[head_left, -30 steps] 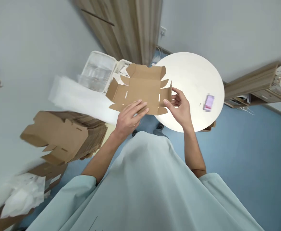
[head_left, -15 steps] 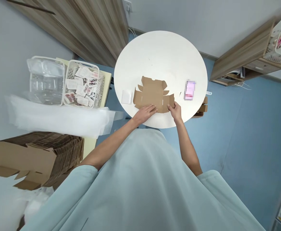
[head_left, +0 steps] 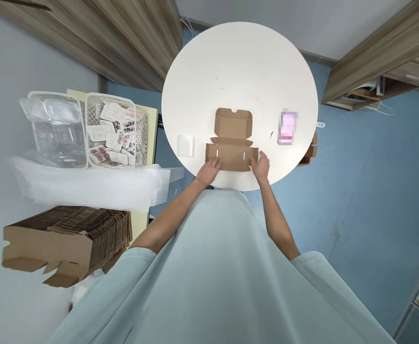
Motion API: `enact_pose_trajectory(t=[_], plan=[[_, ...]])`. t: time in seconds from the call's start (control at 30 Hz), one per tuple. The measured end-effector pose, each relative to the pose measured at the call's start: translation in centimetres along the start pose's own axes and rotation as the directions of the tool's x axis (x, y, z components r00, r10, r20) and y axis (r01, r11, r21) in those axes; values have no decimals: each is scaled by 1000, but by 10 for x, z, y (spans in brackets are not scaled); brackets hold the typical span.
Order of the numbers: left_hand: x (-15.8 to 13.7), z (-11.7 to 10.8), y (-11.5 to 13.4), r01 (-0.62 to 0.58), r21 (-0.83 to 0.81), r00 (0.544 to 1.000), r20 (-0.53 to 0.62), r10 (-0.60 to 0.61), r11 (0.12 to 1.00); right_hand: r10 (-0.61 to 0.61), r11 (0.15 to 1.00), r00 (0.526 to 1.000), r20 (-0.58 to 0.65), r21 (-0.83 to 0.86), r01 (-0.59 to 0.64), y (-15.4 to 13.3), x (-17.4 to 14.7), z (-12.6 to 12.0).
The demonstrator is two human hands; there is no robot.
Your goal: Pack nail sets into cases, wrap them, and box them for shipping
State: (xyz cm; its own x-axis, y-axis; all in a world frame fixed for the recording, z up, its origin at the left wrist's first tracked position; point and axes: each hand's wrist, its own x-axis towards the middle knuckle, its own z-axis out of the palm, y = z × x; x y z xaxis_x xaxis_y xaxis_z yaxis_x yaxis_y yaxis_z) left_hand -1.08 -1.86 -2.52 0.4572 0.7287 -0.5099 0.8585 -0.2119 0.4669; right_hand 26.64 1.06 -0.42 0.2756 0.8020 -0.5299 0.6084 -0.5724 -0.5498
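Note:
A brown cardboard box [head_left: 232,154], partly folded up, lies on the white round table [head_left: 238,62] with its lid panel open toward the far side. Its left and right side walls and the narrow flaps are bent up. My left hand [head_left: 209,172] has its fingers closed over the near left corner of the box. At the right end, my right hand [head_left: 261,167] pinches the side wall between thumb and fingers. A white square packet [head_left: 186,146] lies left of the box, and a blurred pink-purple phone-like object [head_left: 288,128] lies to the right.
To the left, a side table [head_left: 142,186] bears a basket of printed packets [head_left: 114,131], a bin of clear plastic trays [head_left: 59,136], white foam sheets [head_left: 87,184] and a stack of flat cardboard boxes [head_left: 66,243]. Wooden cabinets [head_left: 374,62] stand at the right.
The flat cardboard sheet has had its sides and flaps folded up into a box shape. My left hand has moved from the middle of the near edge to the left corner.

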Motion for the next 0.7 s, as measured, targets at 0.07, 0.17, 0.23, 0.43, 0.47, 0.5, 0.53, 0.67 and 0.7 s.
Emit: enact_pose_trajectory(t=[0.07, 0.17, 0.23, 0.43, 0.47, 0.5, 0.53, 0.67, 0.7], plan=[[3, 1, -12, 14, -18, 1000, -27, -15, 1000, -121, 987, 991, -53, -117, 114, -10, 4, 0], [8, -1, -24, 24, -55, 998, -56, -27, 998, -233, 961, 972, -2, -154, 230, -30, 17, 6], [10, -3, -27, 37, -82, 998, -47, -41, 996, -242, 957, 968, 68, -150, 250, -43, 29, 15], [5, -9, -26, 151, -269, 988, -2, -157, 951, -217, 950, 951, 219, -179, 257, -64, 57, 43], [3, -10, -26, 190, -306, 980, 4, -198, 933, -219, 947, 948, 229, -183, 263, -64, 57, 45], [2, -10, -27, 228, -343, 971, 10, -239, 911, -219, 946, 947, 236, -186, 265, -64, 56, 47], [1, -11, -28, 258, -379, 962, 13, -273, 889, -217, 946, 945, 243, -188, 265, -63, 54, 47], [2, -14, -36, 297, -483, 939, -9, -344, 824, -213, 938, 921, 325, -195, 286, -51, 41, 39], [4, -15, -38, 300, -493, 936, -13, -352, 817, -218, 932, 909, 356, -201, 302, -48, 37, 36]])
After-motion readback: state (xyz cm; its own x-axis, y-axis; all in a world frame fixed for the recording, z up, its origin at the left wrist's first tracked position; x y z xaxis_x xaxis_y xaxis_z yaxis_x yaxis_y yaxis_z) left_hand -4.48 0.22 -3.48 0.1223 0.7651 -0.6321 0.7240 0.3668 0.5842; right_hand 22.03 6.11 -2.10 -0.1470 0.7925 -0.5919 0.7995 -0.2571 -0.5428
